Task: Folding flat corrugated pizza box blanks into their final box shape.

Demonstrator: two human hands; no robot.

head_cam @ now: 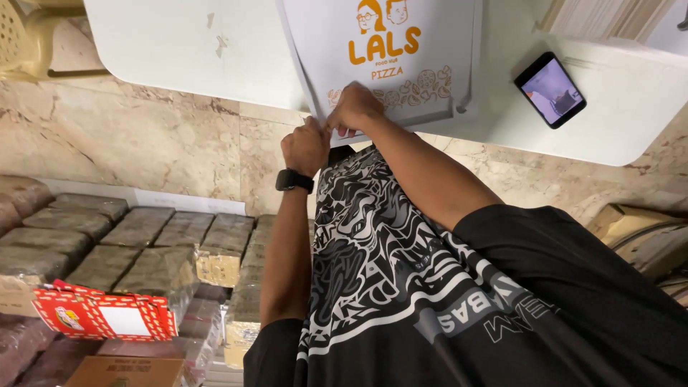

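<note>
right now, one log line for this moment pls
left hand: grips box edge | right hand: on white pizza box | white table | phone lying nearby

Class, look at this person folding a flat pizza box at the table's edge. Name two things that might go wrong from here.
1. Both hands, left hand and right hand, pinch the near edge of the box, which overhangs the table; it may slide off or crease wrongly.
2. The phone lies close beside the box near the table's edge; a sweep of the box might knock it off.
</note>
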